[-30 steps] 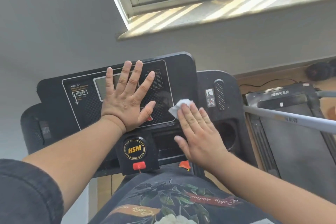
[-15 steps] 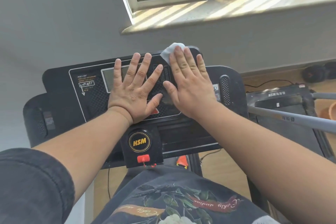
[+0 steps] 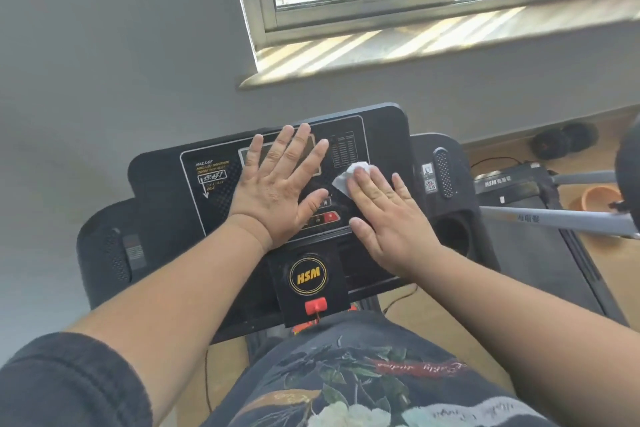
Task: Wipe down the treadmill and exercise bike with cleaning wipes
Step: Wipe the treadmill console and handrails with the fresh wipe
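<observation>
Frame centre: wipe pressed flat on treadmill console under straight right-hand fingers; left hand splayed, bracing. Even pressure, overlapping strokes advised.

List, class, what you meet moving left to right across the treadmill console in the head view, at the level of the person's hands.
Printed greeting label → left hand pressed flat on the display → white cleaning wipe → right hand flat on the wipe → QR code sticker → oval speaker grille.
</observation>
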